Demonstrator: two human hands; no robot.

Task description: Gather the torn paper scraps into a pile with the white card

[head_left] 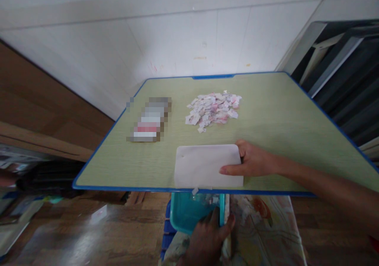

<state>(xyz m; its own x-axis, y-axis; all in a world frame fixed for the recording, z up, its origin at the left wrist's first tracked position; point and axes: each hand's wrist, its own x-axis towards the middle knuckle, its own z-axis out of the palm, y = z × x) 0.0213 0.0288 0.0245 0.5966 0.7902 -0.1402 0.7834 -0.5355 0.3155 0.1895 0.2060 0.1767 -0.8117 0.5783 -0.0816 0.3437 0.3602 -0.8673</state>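
My right hand [251, 161] grips the right end of a white rectangular pad or card [204, 165] with rounded corners, thumb on its face. The card's lower edge is at the front edge of the table [281, 135], beside a few paper scraps [195, 191]. Below that edge, my left hand [207, 234] is closed on the right rim of a teal plastic basin [185, 210], its fingers inside and its thumb outside. Some pale scraps lie in the basin. Beyond the card, a heap of small torn paper pieces [213, 108], white with pinkish bits, rests on the table.
A blurred-out, oblong object [149, 119] lies on the table's left. A white wall [177, 44] stands behind, with dark stacked panels [349, 60] at right and brown cardboard [44, 100] at left. Patterned cloth [263, 226] lies right of the basin.
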